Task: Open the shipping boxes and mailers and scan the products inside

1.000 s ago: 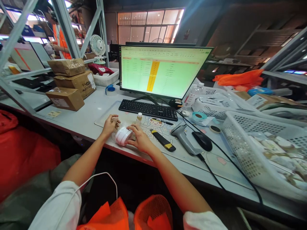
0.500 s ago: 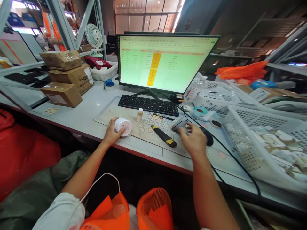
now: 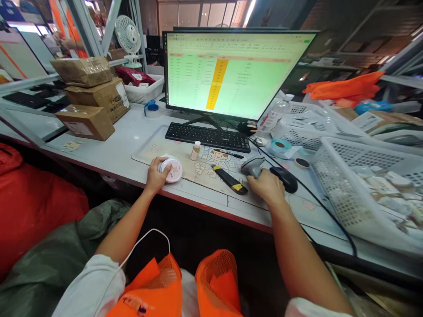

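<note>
My left hand [image 3: 156,175] grips a round white jar [image 3: 173,170] at the desk's front edge, its labelled face tilted toward me. Close by stands a small bottle [image 3: 195,151] with a white cap. My right hand [image 3: 268,186] is closed around the handle of a grey barcode scanner [image 3: 252,165], whose head points left. Between the hands lies a black and yellow utility knife [image 3: 229,179]. A black pen [image 3: 228,153] rests on the desk mat behind it. Just right of my right hand sits a black mouse [image 3: 284,178].
A monitor [image 3: 231,79] showing a spreadsheet stands behind a black keyboard [image 3: 209,137]. Cardboard boxes [image 3: 86,122] are stacked at left. On the right stand a white perforated basket [image 3: 333,193] of small packets and rolls of tape [image 3: 280,147]. A black cable runs along the right side.
My right hand has closed on the scanner's handle, its fingers previously raised and apart. My left hand still holds the jar. The view has tilted slightly downward.
</note>
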